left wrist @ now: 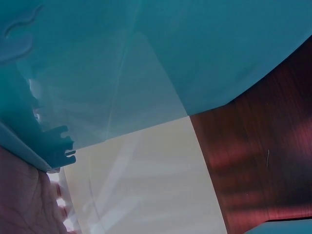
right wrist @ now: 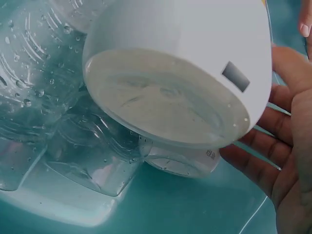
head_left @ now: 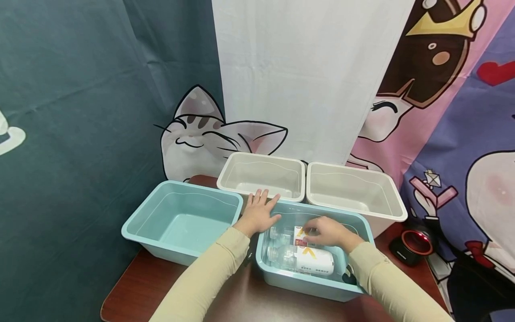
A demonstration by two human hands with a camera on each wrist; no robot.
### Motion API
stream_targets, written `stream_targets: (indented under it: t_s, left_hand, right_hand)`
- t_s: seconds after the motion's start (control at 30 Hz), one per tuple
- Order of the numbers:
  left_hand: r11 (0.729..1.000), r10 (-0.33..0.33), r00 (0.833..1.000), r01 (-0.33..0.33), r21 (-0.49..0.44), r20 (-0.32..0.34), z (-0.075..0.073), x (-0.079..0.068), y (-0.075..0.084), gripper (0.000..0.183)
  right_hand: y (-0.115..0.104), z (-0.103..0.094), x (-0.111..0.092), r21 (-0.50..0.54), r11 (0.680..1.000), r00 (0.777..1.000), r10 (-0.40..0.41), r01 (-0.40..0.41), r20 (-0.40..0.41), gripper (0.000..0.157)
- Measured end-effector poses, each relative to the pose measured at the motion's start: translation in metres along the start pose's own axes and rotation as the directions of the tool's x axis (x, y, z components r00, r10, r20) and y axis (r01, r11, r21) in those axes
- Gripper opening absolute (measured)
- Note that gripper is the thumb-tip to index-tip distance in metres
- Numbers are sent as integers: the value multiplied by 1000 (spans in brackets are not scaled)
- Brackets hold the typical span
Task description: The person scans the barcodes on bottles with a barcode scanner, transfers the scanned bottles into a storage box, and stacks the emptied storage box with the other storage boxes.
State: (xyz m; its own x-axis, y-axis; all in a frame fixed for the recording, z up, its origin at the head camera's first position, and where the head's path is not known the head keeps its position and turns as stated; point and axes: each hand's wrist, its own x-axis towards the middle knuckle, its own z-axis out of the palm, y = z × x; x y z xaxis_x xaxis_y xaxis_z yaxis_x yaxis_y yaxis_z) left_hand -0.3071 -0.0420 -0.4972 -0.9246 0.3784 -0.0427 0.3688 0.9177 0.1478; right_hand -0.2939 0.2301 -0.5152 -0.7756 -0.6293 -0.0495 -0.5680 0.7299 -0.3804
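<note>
The left hand (head_left: 257,217) lies over the back-left corner of a blue bin (head_left: 307,286), its 5 fingers straight and spread, released. In the left wrist view only part of this hand shows, beside a blue edge.

The right hand (head_left: 329,231) reaches down into the same bin, fingers bent over the farther bottle (head_left: 298,235), which lies just beneath the fingertips, with white, yellow and red on its label. The pictures do not show whether these fingers grasp it or only touch it, as the nearer bottle (right wrist: 170,92) hides the tips in the right wrist view. That nearer bottle lies on its side, toward the person from the right hand, its base facing the right wrist; its label is white with a yellow mark. Clear bottles (right wrist: 34,73) with droplets lie beside it.

Left of the left hand stands another blue bin (head_left: 193,232). Beyond the 2 hands stand the left white bin (head_left: 263,172) and the right white bin (head_left: 350,188). A black device (head_left: 410,246) with a red glow sits right of the right hand on the brown table (head_left: 128,286).
</note>
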Motion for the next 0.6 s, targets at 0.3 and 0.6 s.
stream_targets:
  t_s: [0.3,0.6]
  left_hand:
    - [1000,-4,1000,4,5,2,0,0,0,70]
    - [1000,-7,1000,7,-1,2,1,1,0,70]
  right_hand:
    - [-2,2,-2,76,996,996,-55,49,72,41]
    - [-10,8,2,109,988,973,-130,111,190,50]
